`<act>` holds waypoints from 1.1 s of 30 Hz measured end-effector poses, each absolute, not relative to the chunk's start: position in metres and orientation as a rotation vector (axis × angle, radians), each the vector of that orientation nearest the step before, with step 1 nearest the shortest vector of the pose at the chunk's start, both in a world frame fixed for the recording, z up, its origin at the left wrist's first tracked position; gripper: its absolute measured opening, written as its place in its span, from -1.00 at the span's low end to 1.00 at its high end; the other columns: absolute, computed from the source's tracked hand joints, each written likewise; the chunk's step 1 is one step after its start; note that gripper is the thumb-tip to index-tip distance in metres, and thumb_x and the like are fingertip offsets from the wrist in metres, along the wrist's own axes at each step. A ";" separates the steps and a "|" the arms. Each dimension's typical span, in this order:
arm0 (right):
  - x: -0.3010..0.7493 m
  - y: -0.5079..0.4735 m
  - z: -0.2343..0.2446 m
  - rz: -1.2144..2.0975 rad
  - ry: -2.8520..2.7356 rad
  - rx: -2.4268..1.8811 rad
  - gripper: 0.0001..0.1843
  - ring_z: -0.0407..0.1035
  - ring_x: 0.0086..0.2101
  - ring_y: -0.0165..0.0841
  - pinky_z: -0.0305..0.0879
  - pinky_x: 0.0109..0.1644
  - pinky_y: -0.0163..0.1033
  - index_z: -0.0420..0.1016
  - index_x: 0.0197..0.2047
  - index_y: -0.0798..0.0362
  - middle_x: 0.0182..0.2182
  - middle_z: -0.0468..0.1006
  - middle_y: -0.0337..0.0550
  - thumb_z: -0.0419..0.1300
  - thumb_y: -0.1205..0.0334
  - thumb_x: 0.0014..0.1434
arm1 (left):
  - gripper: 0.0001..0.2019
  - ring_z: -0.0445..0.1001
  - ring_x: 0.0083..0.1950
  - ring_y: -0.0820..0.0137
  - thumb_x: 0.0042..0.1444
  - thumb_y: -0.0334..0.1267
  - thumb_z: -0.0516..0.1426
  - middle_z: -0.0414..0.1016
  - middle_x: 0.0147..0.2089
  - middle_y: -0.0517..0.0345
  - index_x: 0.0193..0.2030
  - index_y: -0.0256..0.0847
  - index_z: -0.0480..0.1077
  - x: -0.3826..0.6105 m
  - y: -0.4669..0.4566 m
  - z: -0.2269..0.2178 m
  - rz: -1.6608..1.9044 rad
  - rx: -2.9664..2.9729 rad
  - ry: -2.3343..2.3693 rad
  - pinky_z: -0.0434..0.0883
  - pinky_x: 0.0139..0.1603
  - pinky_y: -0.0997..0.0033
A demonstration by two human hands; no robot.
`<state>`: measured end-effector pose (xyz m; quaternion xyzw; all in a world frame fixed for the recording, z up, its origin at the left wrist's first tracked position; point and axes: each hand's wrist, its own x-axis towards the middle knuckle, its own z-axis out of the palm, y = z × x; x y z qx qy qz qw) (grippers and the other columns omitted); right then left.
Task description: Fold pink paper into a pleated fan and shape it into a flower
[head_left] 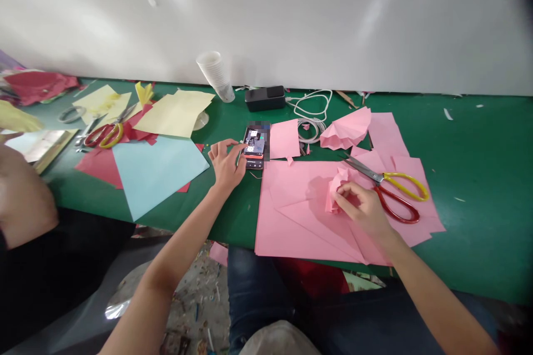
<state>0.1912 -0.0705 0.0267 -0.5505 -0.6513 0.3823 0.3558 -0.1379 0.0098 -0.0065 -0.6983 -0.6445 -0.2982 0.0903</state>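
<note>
My left hand [226, 162] rests on the green table [478, 177] with its fingers spread, the fingertips touching the left edge of a phone [255, 146] that lies flat with its screen lit. My right hand [361, 205] is closed round a small crumpled pink paper piece [336, 187], which sits on a large pink sheet [300, 216] with fold creases. Scissors with a yellow and a red handle [395, 191] lie just right of that hand on the pink paper.
Light blue [158, 172], yellow [175, 113] and red [100, 166] sheets lie at the left with a second pair of scissors [106, 134]. A stack of paper cups [215, 75], a black box [265, 98] and a white cable [312, 111] stand by the wall. Another person [20, 199] sits at the left.
</note>
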 end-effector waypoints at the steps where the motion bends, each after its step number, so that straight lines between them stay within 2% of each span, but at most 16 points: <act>1: 0.191 -0.070 0.027 0.990 -1.681 -1.421 -0.81 0.42 -0.48 -0.38 0.32 -0.35 -0.27 0.38 -0.43 0.01 -0.52 0.52 -0.24 0.18 0.12 0.16 | -0.70 0.23 0.04 0.12 0.13 -0.30 0.02 0.35 0.00 -0.02 -0.08 -0.09 0.51 -0.138 0.009 -0.006 -0.871 -2.088 -1.922 0.18 0.05 0.08; 7: 0.191 -0.070 0.025 0.991 -1.685 -1.422 -0.81 0.44 -0.44 -0.36 0.33 -0.31 -0.26 0.39 -0.43 0.02 -0.50 0.53 -0.23 0.19 0.14 0.16 | -0.69 0.19 0.11 0.07 0.15 -0.24 0.03 0.30 0.12 0.02 -0.04 0.04 0.51 -0.133 0.008 -0.004 -0.640 -2.346 -1.816 0.12 0.09 0.01; 12: 0.192 -0.070 0.024 1.007 -1.680 -1.418 -0.82 0.44 -0.44 -0.36 0.33 -0.29 -0.25 0.39 -0.43 0.02 -0.50 0.54 -0.23 0.19 0.14 0.17 | -0.68 0.17 0.13 0.06 0.16 -0.24 0.01 0.28 0.14 0.01 -0.06 0.03 0.52 -0.132 0.009 -0.004 -0.572 -2.408 -1.796 0.11 0.10 -0.01; 22: 0.191 -0.070 0.026 1.032 -1.670 -1.413 -0.81 0.43 -0.45 -0.36 0.34 -0.31 -0.25 0.39 -0.43 0.02 -0.50 0.54 -0.23 0.18 0.13 0.17 | -0.67 0.21 0.07 0.11 0.15 -0.24 -0.01 0.33 0.08 0.02 -0.06 0.02 0.52 -0.135 0.010 -0.004 -0.674 -2.359 -1.791 0.13 0.06 0.04; 28: 0.191 -0.071 0.026 1.033 -1.661 -1.413 -0.81 0.42 -0.47 -0.38 0.33 -0.33 -0.26 0.38 -0.43 0.01 -0.52 0.52 -0.25 0.18 0.13 0.17 | -0.69 0.24 0.03 0.13 0.14 -0.28 -0.01 0.37 -0.02 0.00 -0.15 -0.06 0.55 -0.150 0.008 -0.007 -0.859 -2.252 -1.825 0.16 0.05 0.05; 33: 0.192 -0.070 0.026 0.994 -1.685 -1.430 -0.81 0.41 -0.47 -0.38 0.32 -0.33 -0.26 0.38 -0.43 0.01 -0.52 0.51 -0.25 0.19 0.13 0.16 | -0.70 0.25 0.03 0.16 0.16 -0.26 -0.01 0.36 -0.03 -0.03 -0.11 -0.12 0.52 -0.162 0.004 -0.010 -0.851 -2.245 -1.872 0.19 0.09 0.07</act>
